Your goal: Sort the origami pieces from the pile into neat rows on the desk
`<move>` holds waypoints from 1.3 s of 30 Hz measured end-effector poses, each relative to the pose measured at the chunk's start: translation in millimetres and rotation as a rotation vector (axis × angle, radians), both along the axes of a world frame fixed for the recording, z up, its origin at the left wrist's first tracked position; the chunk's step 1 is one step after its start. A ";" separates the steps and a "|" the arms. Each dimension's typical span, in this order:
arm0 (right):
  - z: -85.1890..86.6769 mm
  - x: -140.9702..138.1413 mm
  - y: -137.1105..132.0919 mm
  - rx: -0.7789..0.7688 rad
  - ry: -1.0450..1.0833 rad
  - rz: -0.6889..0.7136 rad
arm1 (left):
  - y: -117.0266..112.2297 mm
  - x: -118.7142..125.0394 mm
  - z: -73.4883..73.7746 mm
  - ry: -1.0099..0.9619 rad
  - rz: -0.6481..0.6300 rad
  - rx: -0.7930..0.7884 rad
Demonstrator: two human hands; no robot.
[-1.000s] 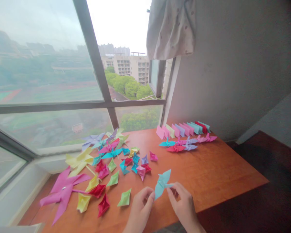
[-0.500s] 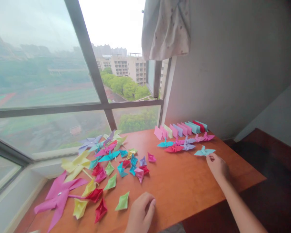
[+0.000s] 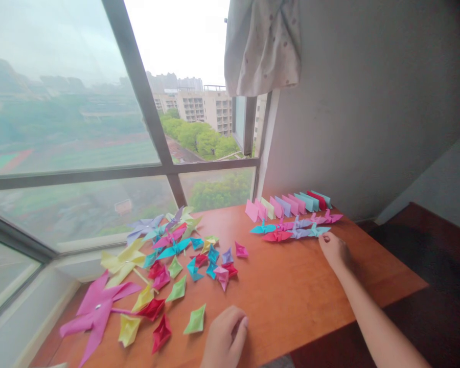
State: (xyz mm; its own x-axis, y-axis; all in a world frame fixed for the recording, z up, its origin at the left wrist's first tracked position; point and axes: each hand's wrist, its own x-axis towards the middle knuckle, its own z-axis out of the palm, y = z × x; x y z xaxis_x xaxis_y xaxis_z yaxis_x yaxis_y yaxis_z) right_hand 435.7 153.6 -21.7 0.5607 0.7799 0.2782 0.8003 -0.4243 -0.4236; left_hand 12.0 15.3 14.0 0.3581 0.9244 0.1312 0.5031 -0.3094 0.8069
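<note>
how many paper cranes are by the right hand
8, left to right: in front, red, purple and light-blue; behind, teal, pink, lilac, rose and magenta. Some may be hidden.

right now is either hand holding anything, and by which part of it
The right hand touches the light blue paper crane at one wing tip; whether it pinches it cannot be told. The left hand, loosely curled, shows nothing in it.

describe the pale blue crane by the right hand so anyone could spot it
On the wooden table, folded papers stand at the back, with paper cranes in front. The pale blue crane ends the nearest row on the right, by the right hand; its neighbours are lavender and pink.
</note>
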 end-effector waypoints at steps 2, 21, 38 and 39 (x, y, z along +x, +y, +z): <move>-0.6 -0.3 1.1 0.004 0.003 0.007 | 0.2 0.0 -1.2 -0.014 0.004 0.010; -1.7 -33.1 -30.1 0.093 0.173 0.034 | -1.7 1.4 2.2 -0.011 0.024 0.025; -0.4 -191.9 -96.2 0.188 0.364 0.561 | 33.4 -37.0 47.4 -0.074 0.202 0.036; -0.1 -191.2 -95.7 0.193 0.365 0.552 | 44.8 -48.3 53.1 -0.024 0.238 0.056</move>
State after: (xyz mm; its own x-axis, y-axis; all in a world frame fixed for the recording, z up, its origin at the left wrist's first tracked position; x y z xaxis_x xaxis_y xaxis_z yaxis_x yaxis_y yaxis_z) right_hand 244.5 57.9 -21.8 0.1798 0.9338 0.3095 0.6693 0.1145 -0.7341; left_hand -36.3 60.2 67.2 0.1268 0.9734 0.1908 0.5482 -0.2290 0.8044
